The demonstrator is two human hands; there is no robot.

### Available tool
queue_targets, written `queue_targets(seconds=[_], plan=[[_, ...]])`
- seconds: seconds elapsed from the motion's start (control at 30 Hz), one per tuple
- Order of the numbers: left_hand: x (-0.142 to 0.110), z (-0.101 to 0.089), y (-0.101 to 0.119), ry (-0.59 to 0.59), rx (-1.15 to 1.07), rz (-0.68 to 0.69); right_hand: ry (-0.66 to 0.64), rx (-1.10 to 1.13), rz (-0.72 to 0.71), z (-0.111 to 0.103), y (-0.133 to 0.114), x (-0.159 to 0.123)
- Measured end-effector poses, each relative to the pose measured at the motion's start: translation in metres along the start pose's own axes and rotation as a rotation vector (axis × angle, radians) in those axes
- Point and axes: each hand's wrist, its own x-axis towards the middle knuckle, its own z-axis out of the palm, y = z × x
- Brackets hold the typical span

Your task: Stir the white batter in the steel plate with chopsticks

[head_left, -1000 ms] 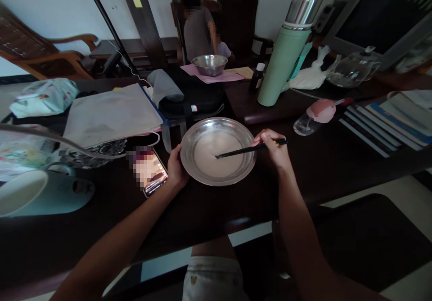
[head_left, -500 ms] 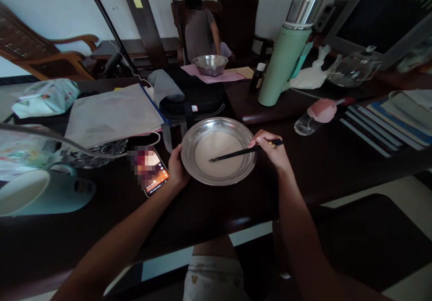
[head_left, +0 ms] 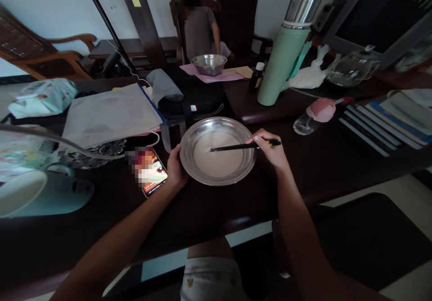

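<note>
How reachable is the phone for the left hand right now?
Probably yes: the phone lies just beside the left hand, nothing visible between them, though that hand would likely have to let go of the bowl.

Pale shorts (head_left: 212, 280), bare forearms (head_left: 124, 233)
A small brownish motif (head_left: 190, 283) sits near the hem (head_left: 206, 261); the left hand (head_left: 176, 168) and right hand (head_left: 270, 149) are bare.

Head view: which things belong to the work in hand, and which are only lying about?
In use:
nearer metal bowl, held in the left hand
pale liquid inside
black chopsticks, in the right hand

Apparently lying about:
phone
mug
books
glass teapot
</note>
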Motion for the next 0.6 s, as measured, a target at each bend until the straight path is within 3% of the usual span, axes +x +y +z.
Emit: queue_targets(seconds=[0.13, 0.3, 0.47, 0.6], plan=[[0.0016, -0.0015, -0.0013, 0.000, 0.014, 0.012, 0.081, 0.081, 0.049, -0.0011, 0.0008, -0.0003], [0.0035, -0.0028, -0.0035, -0.014, 0.009, 0.022, -0.042, 0.074, 0.002, 0.0010, 0.0007, -0.0004], [0.0038, -0.0033, -0.0035, -0.009, 0.004, 0.014, 0.086, 0.053, 0.024, -0.0009, 0.0013, -0.0008], [0.0048, -0.0044, -0.0035, -0.001, 0.009, 0.014, -0.004, 0.103, 0.023, -0.0003, 0.0012, -0.0015]])
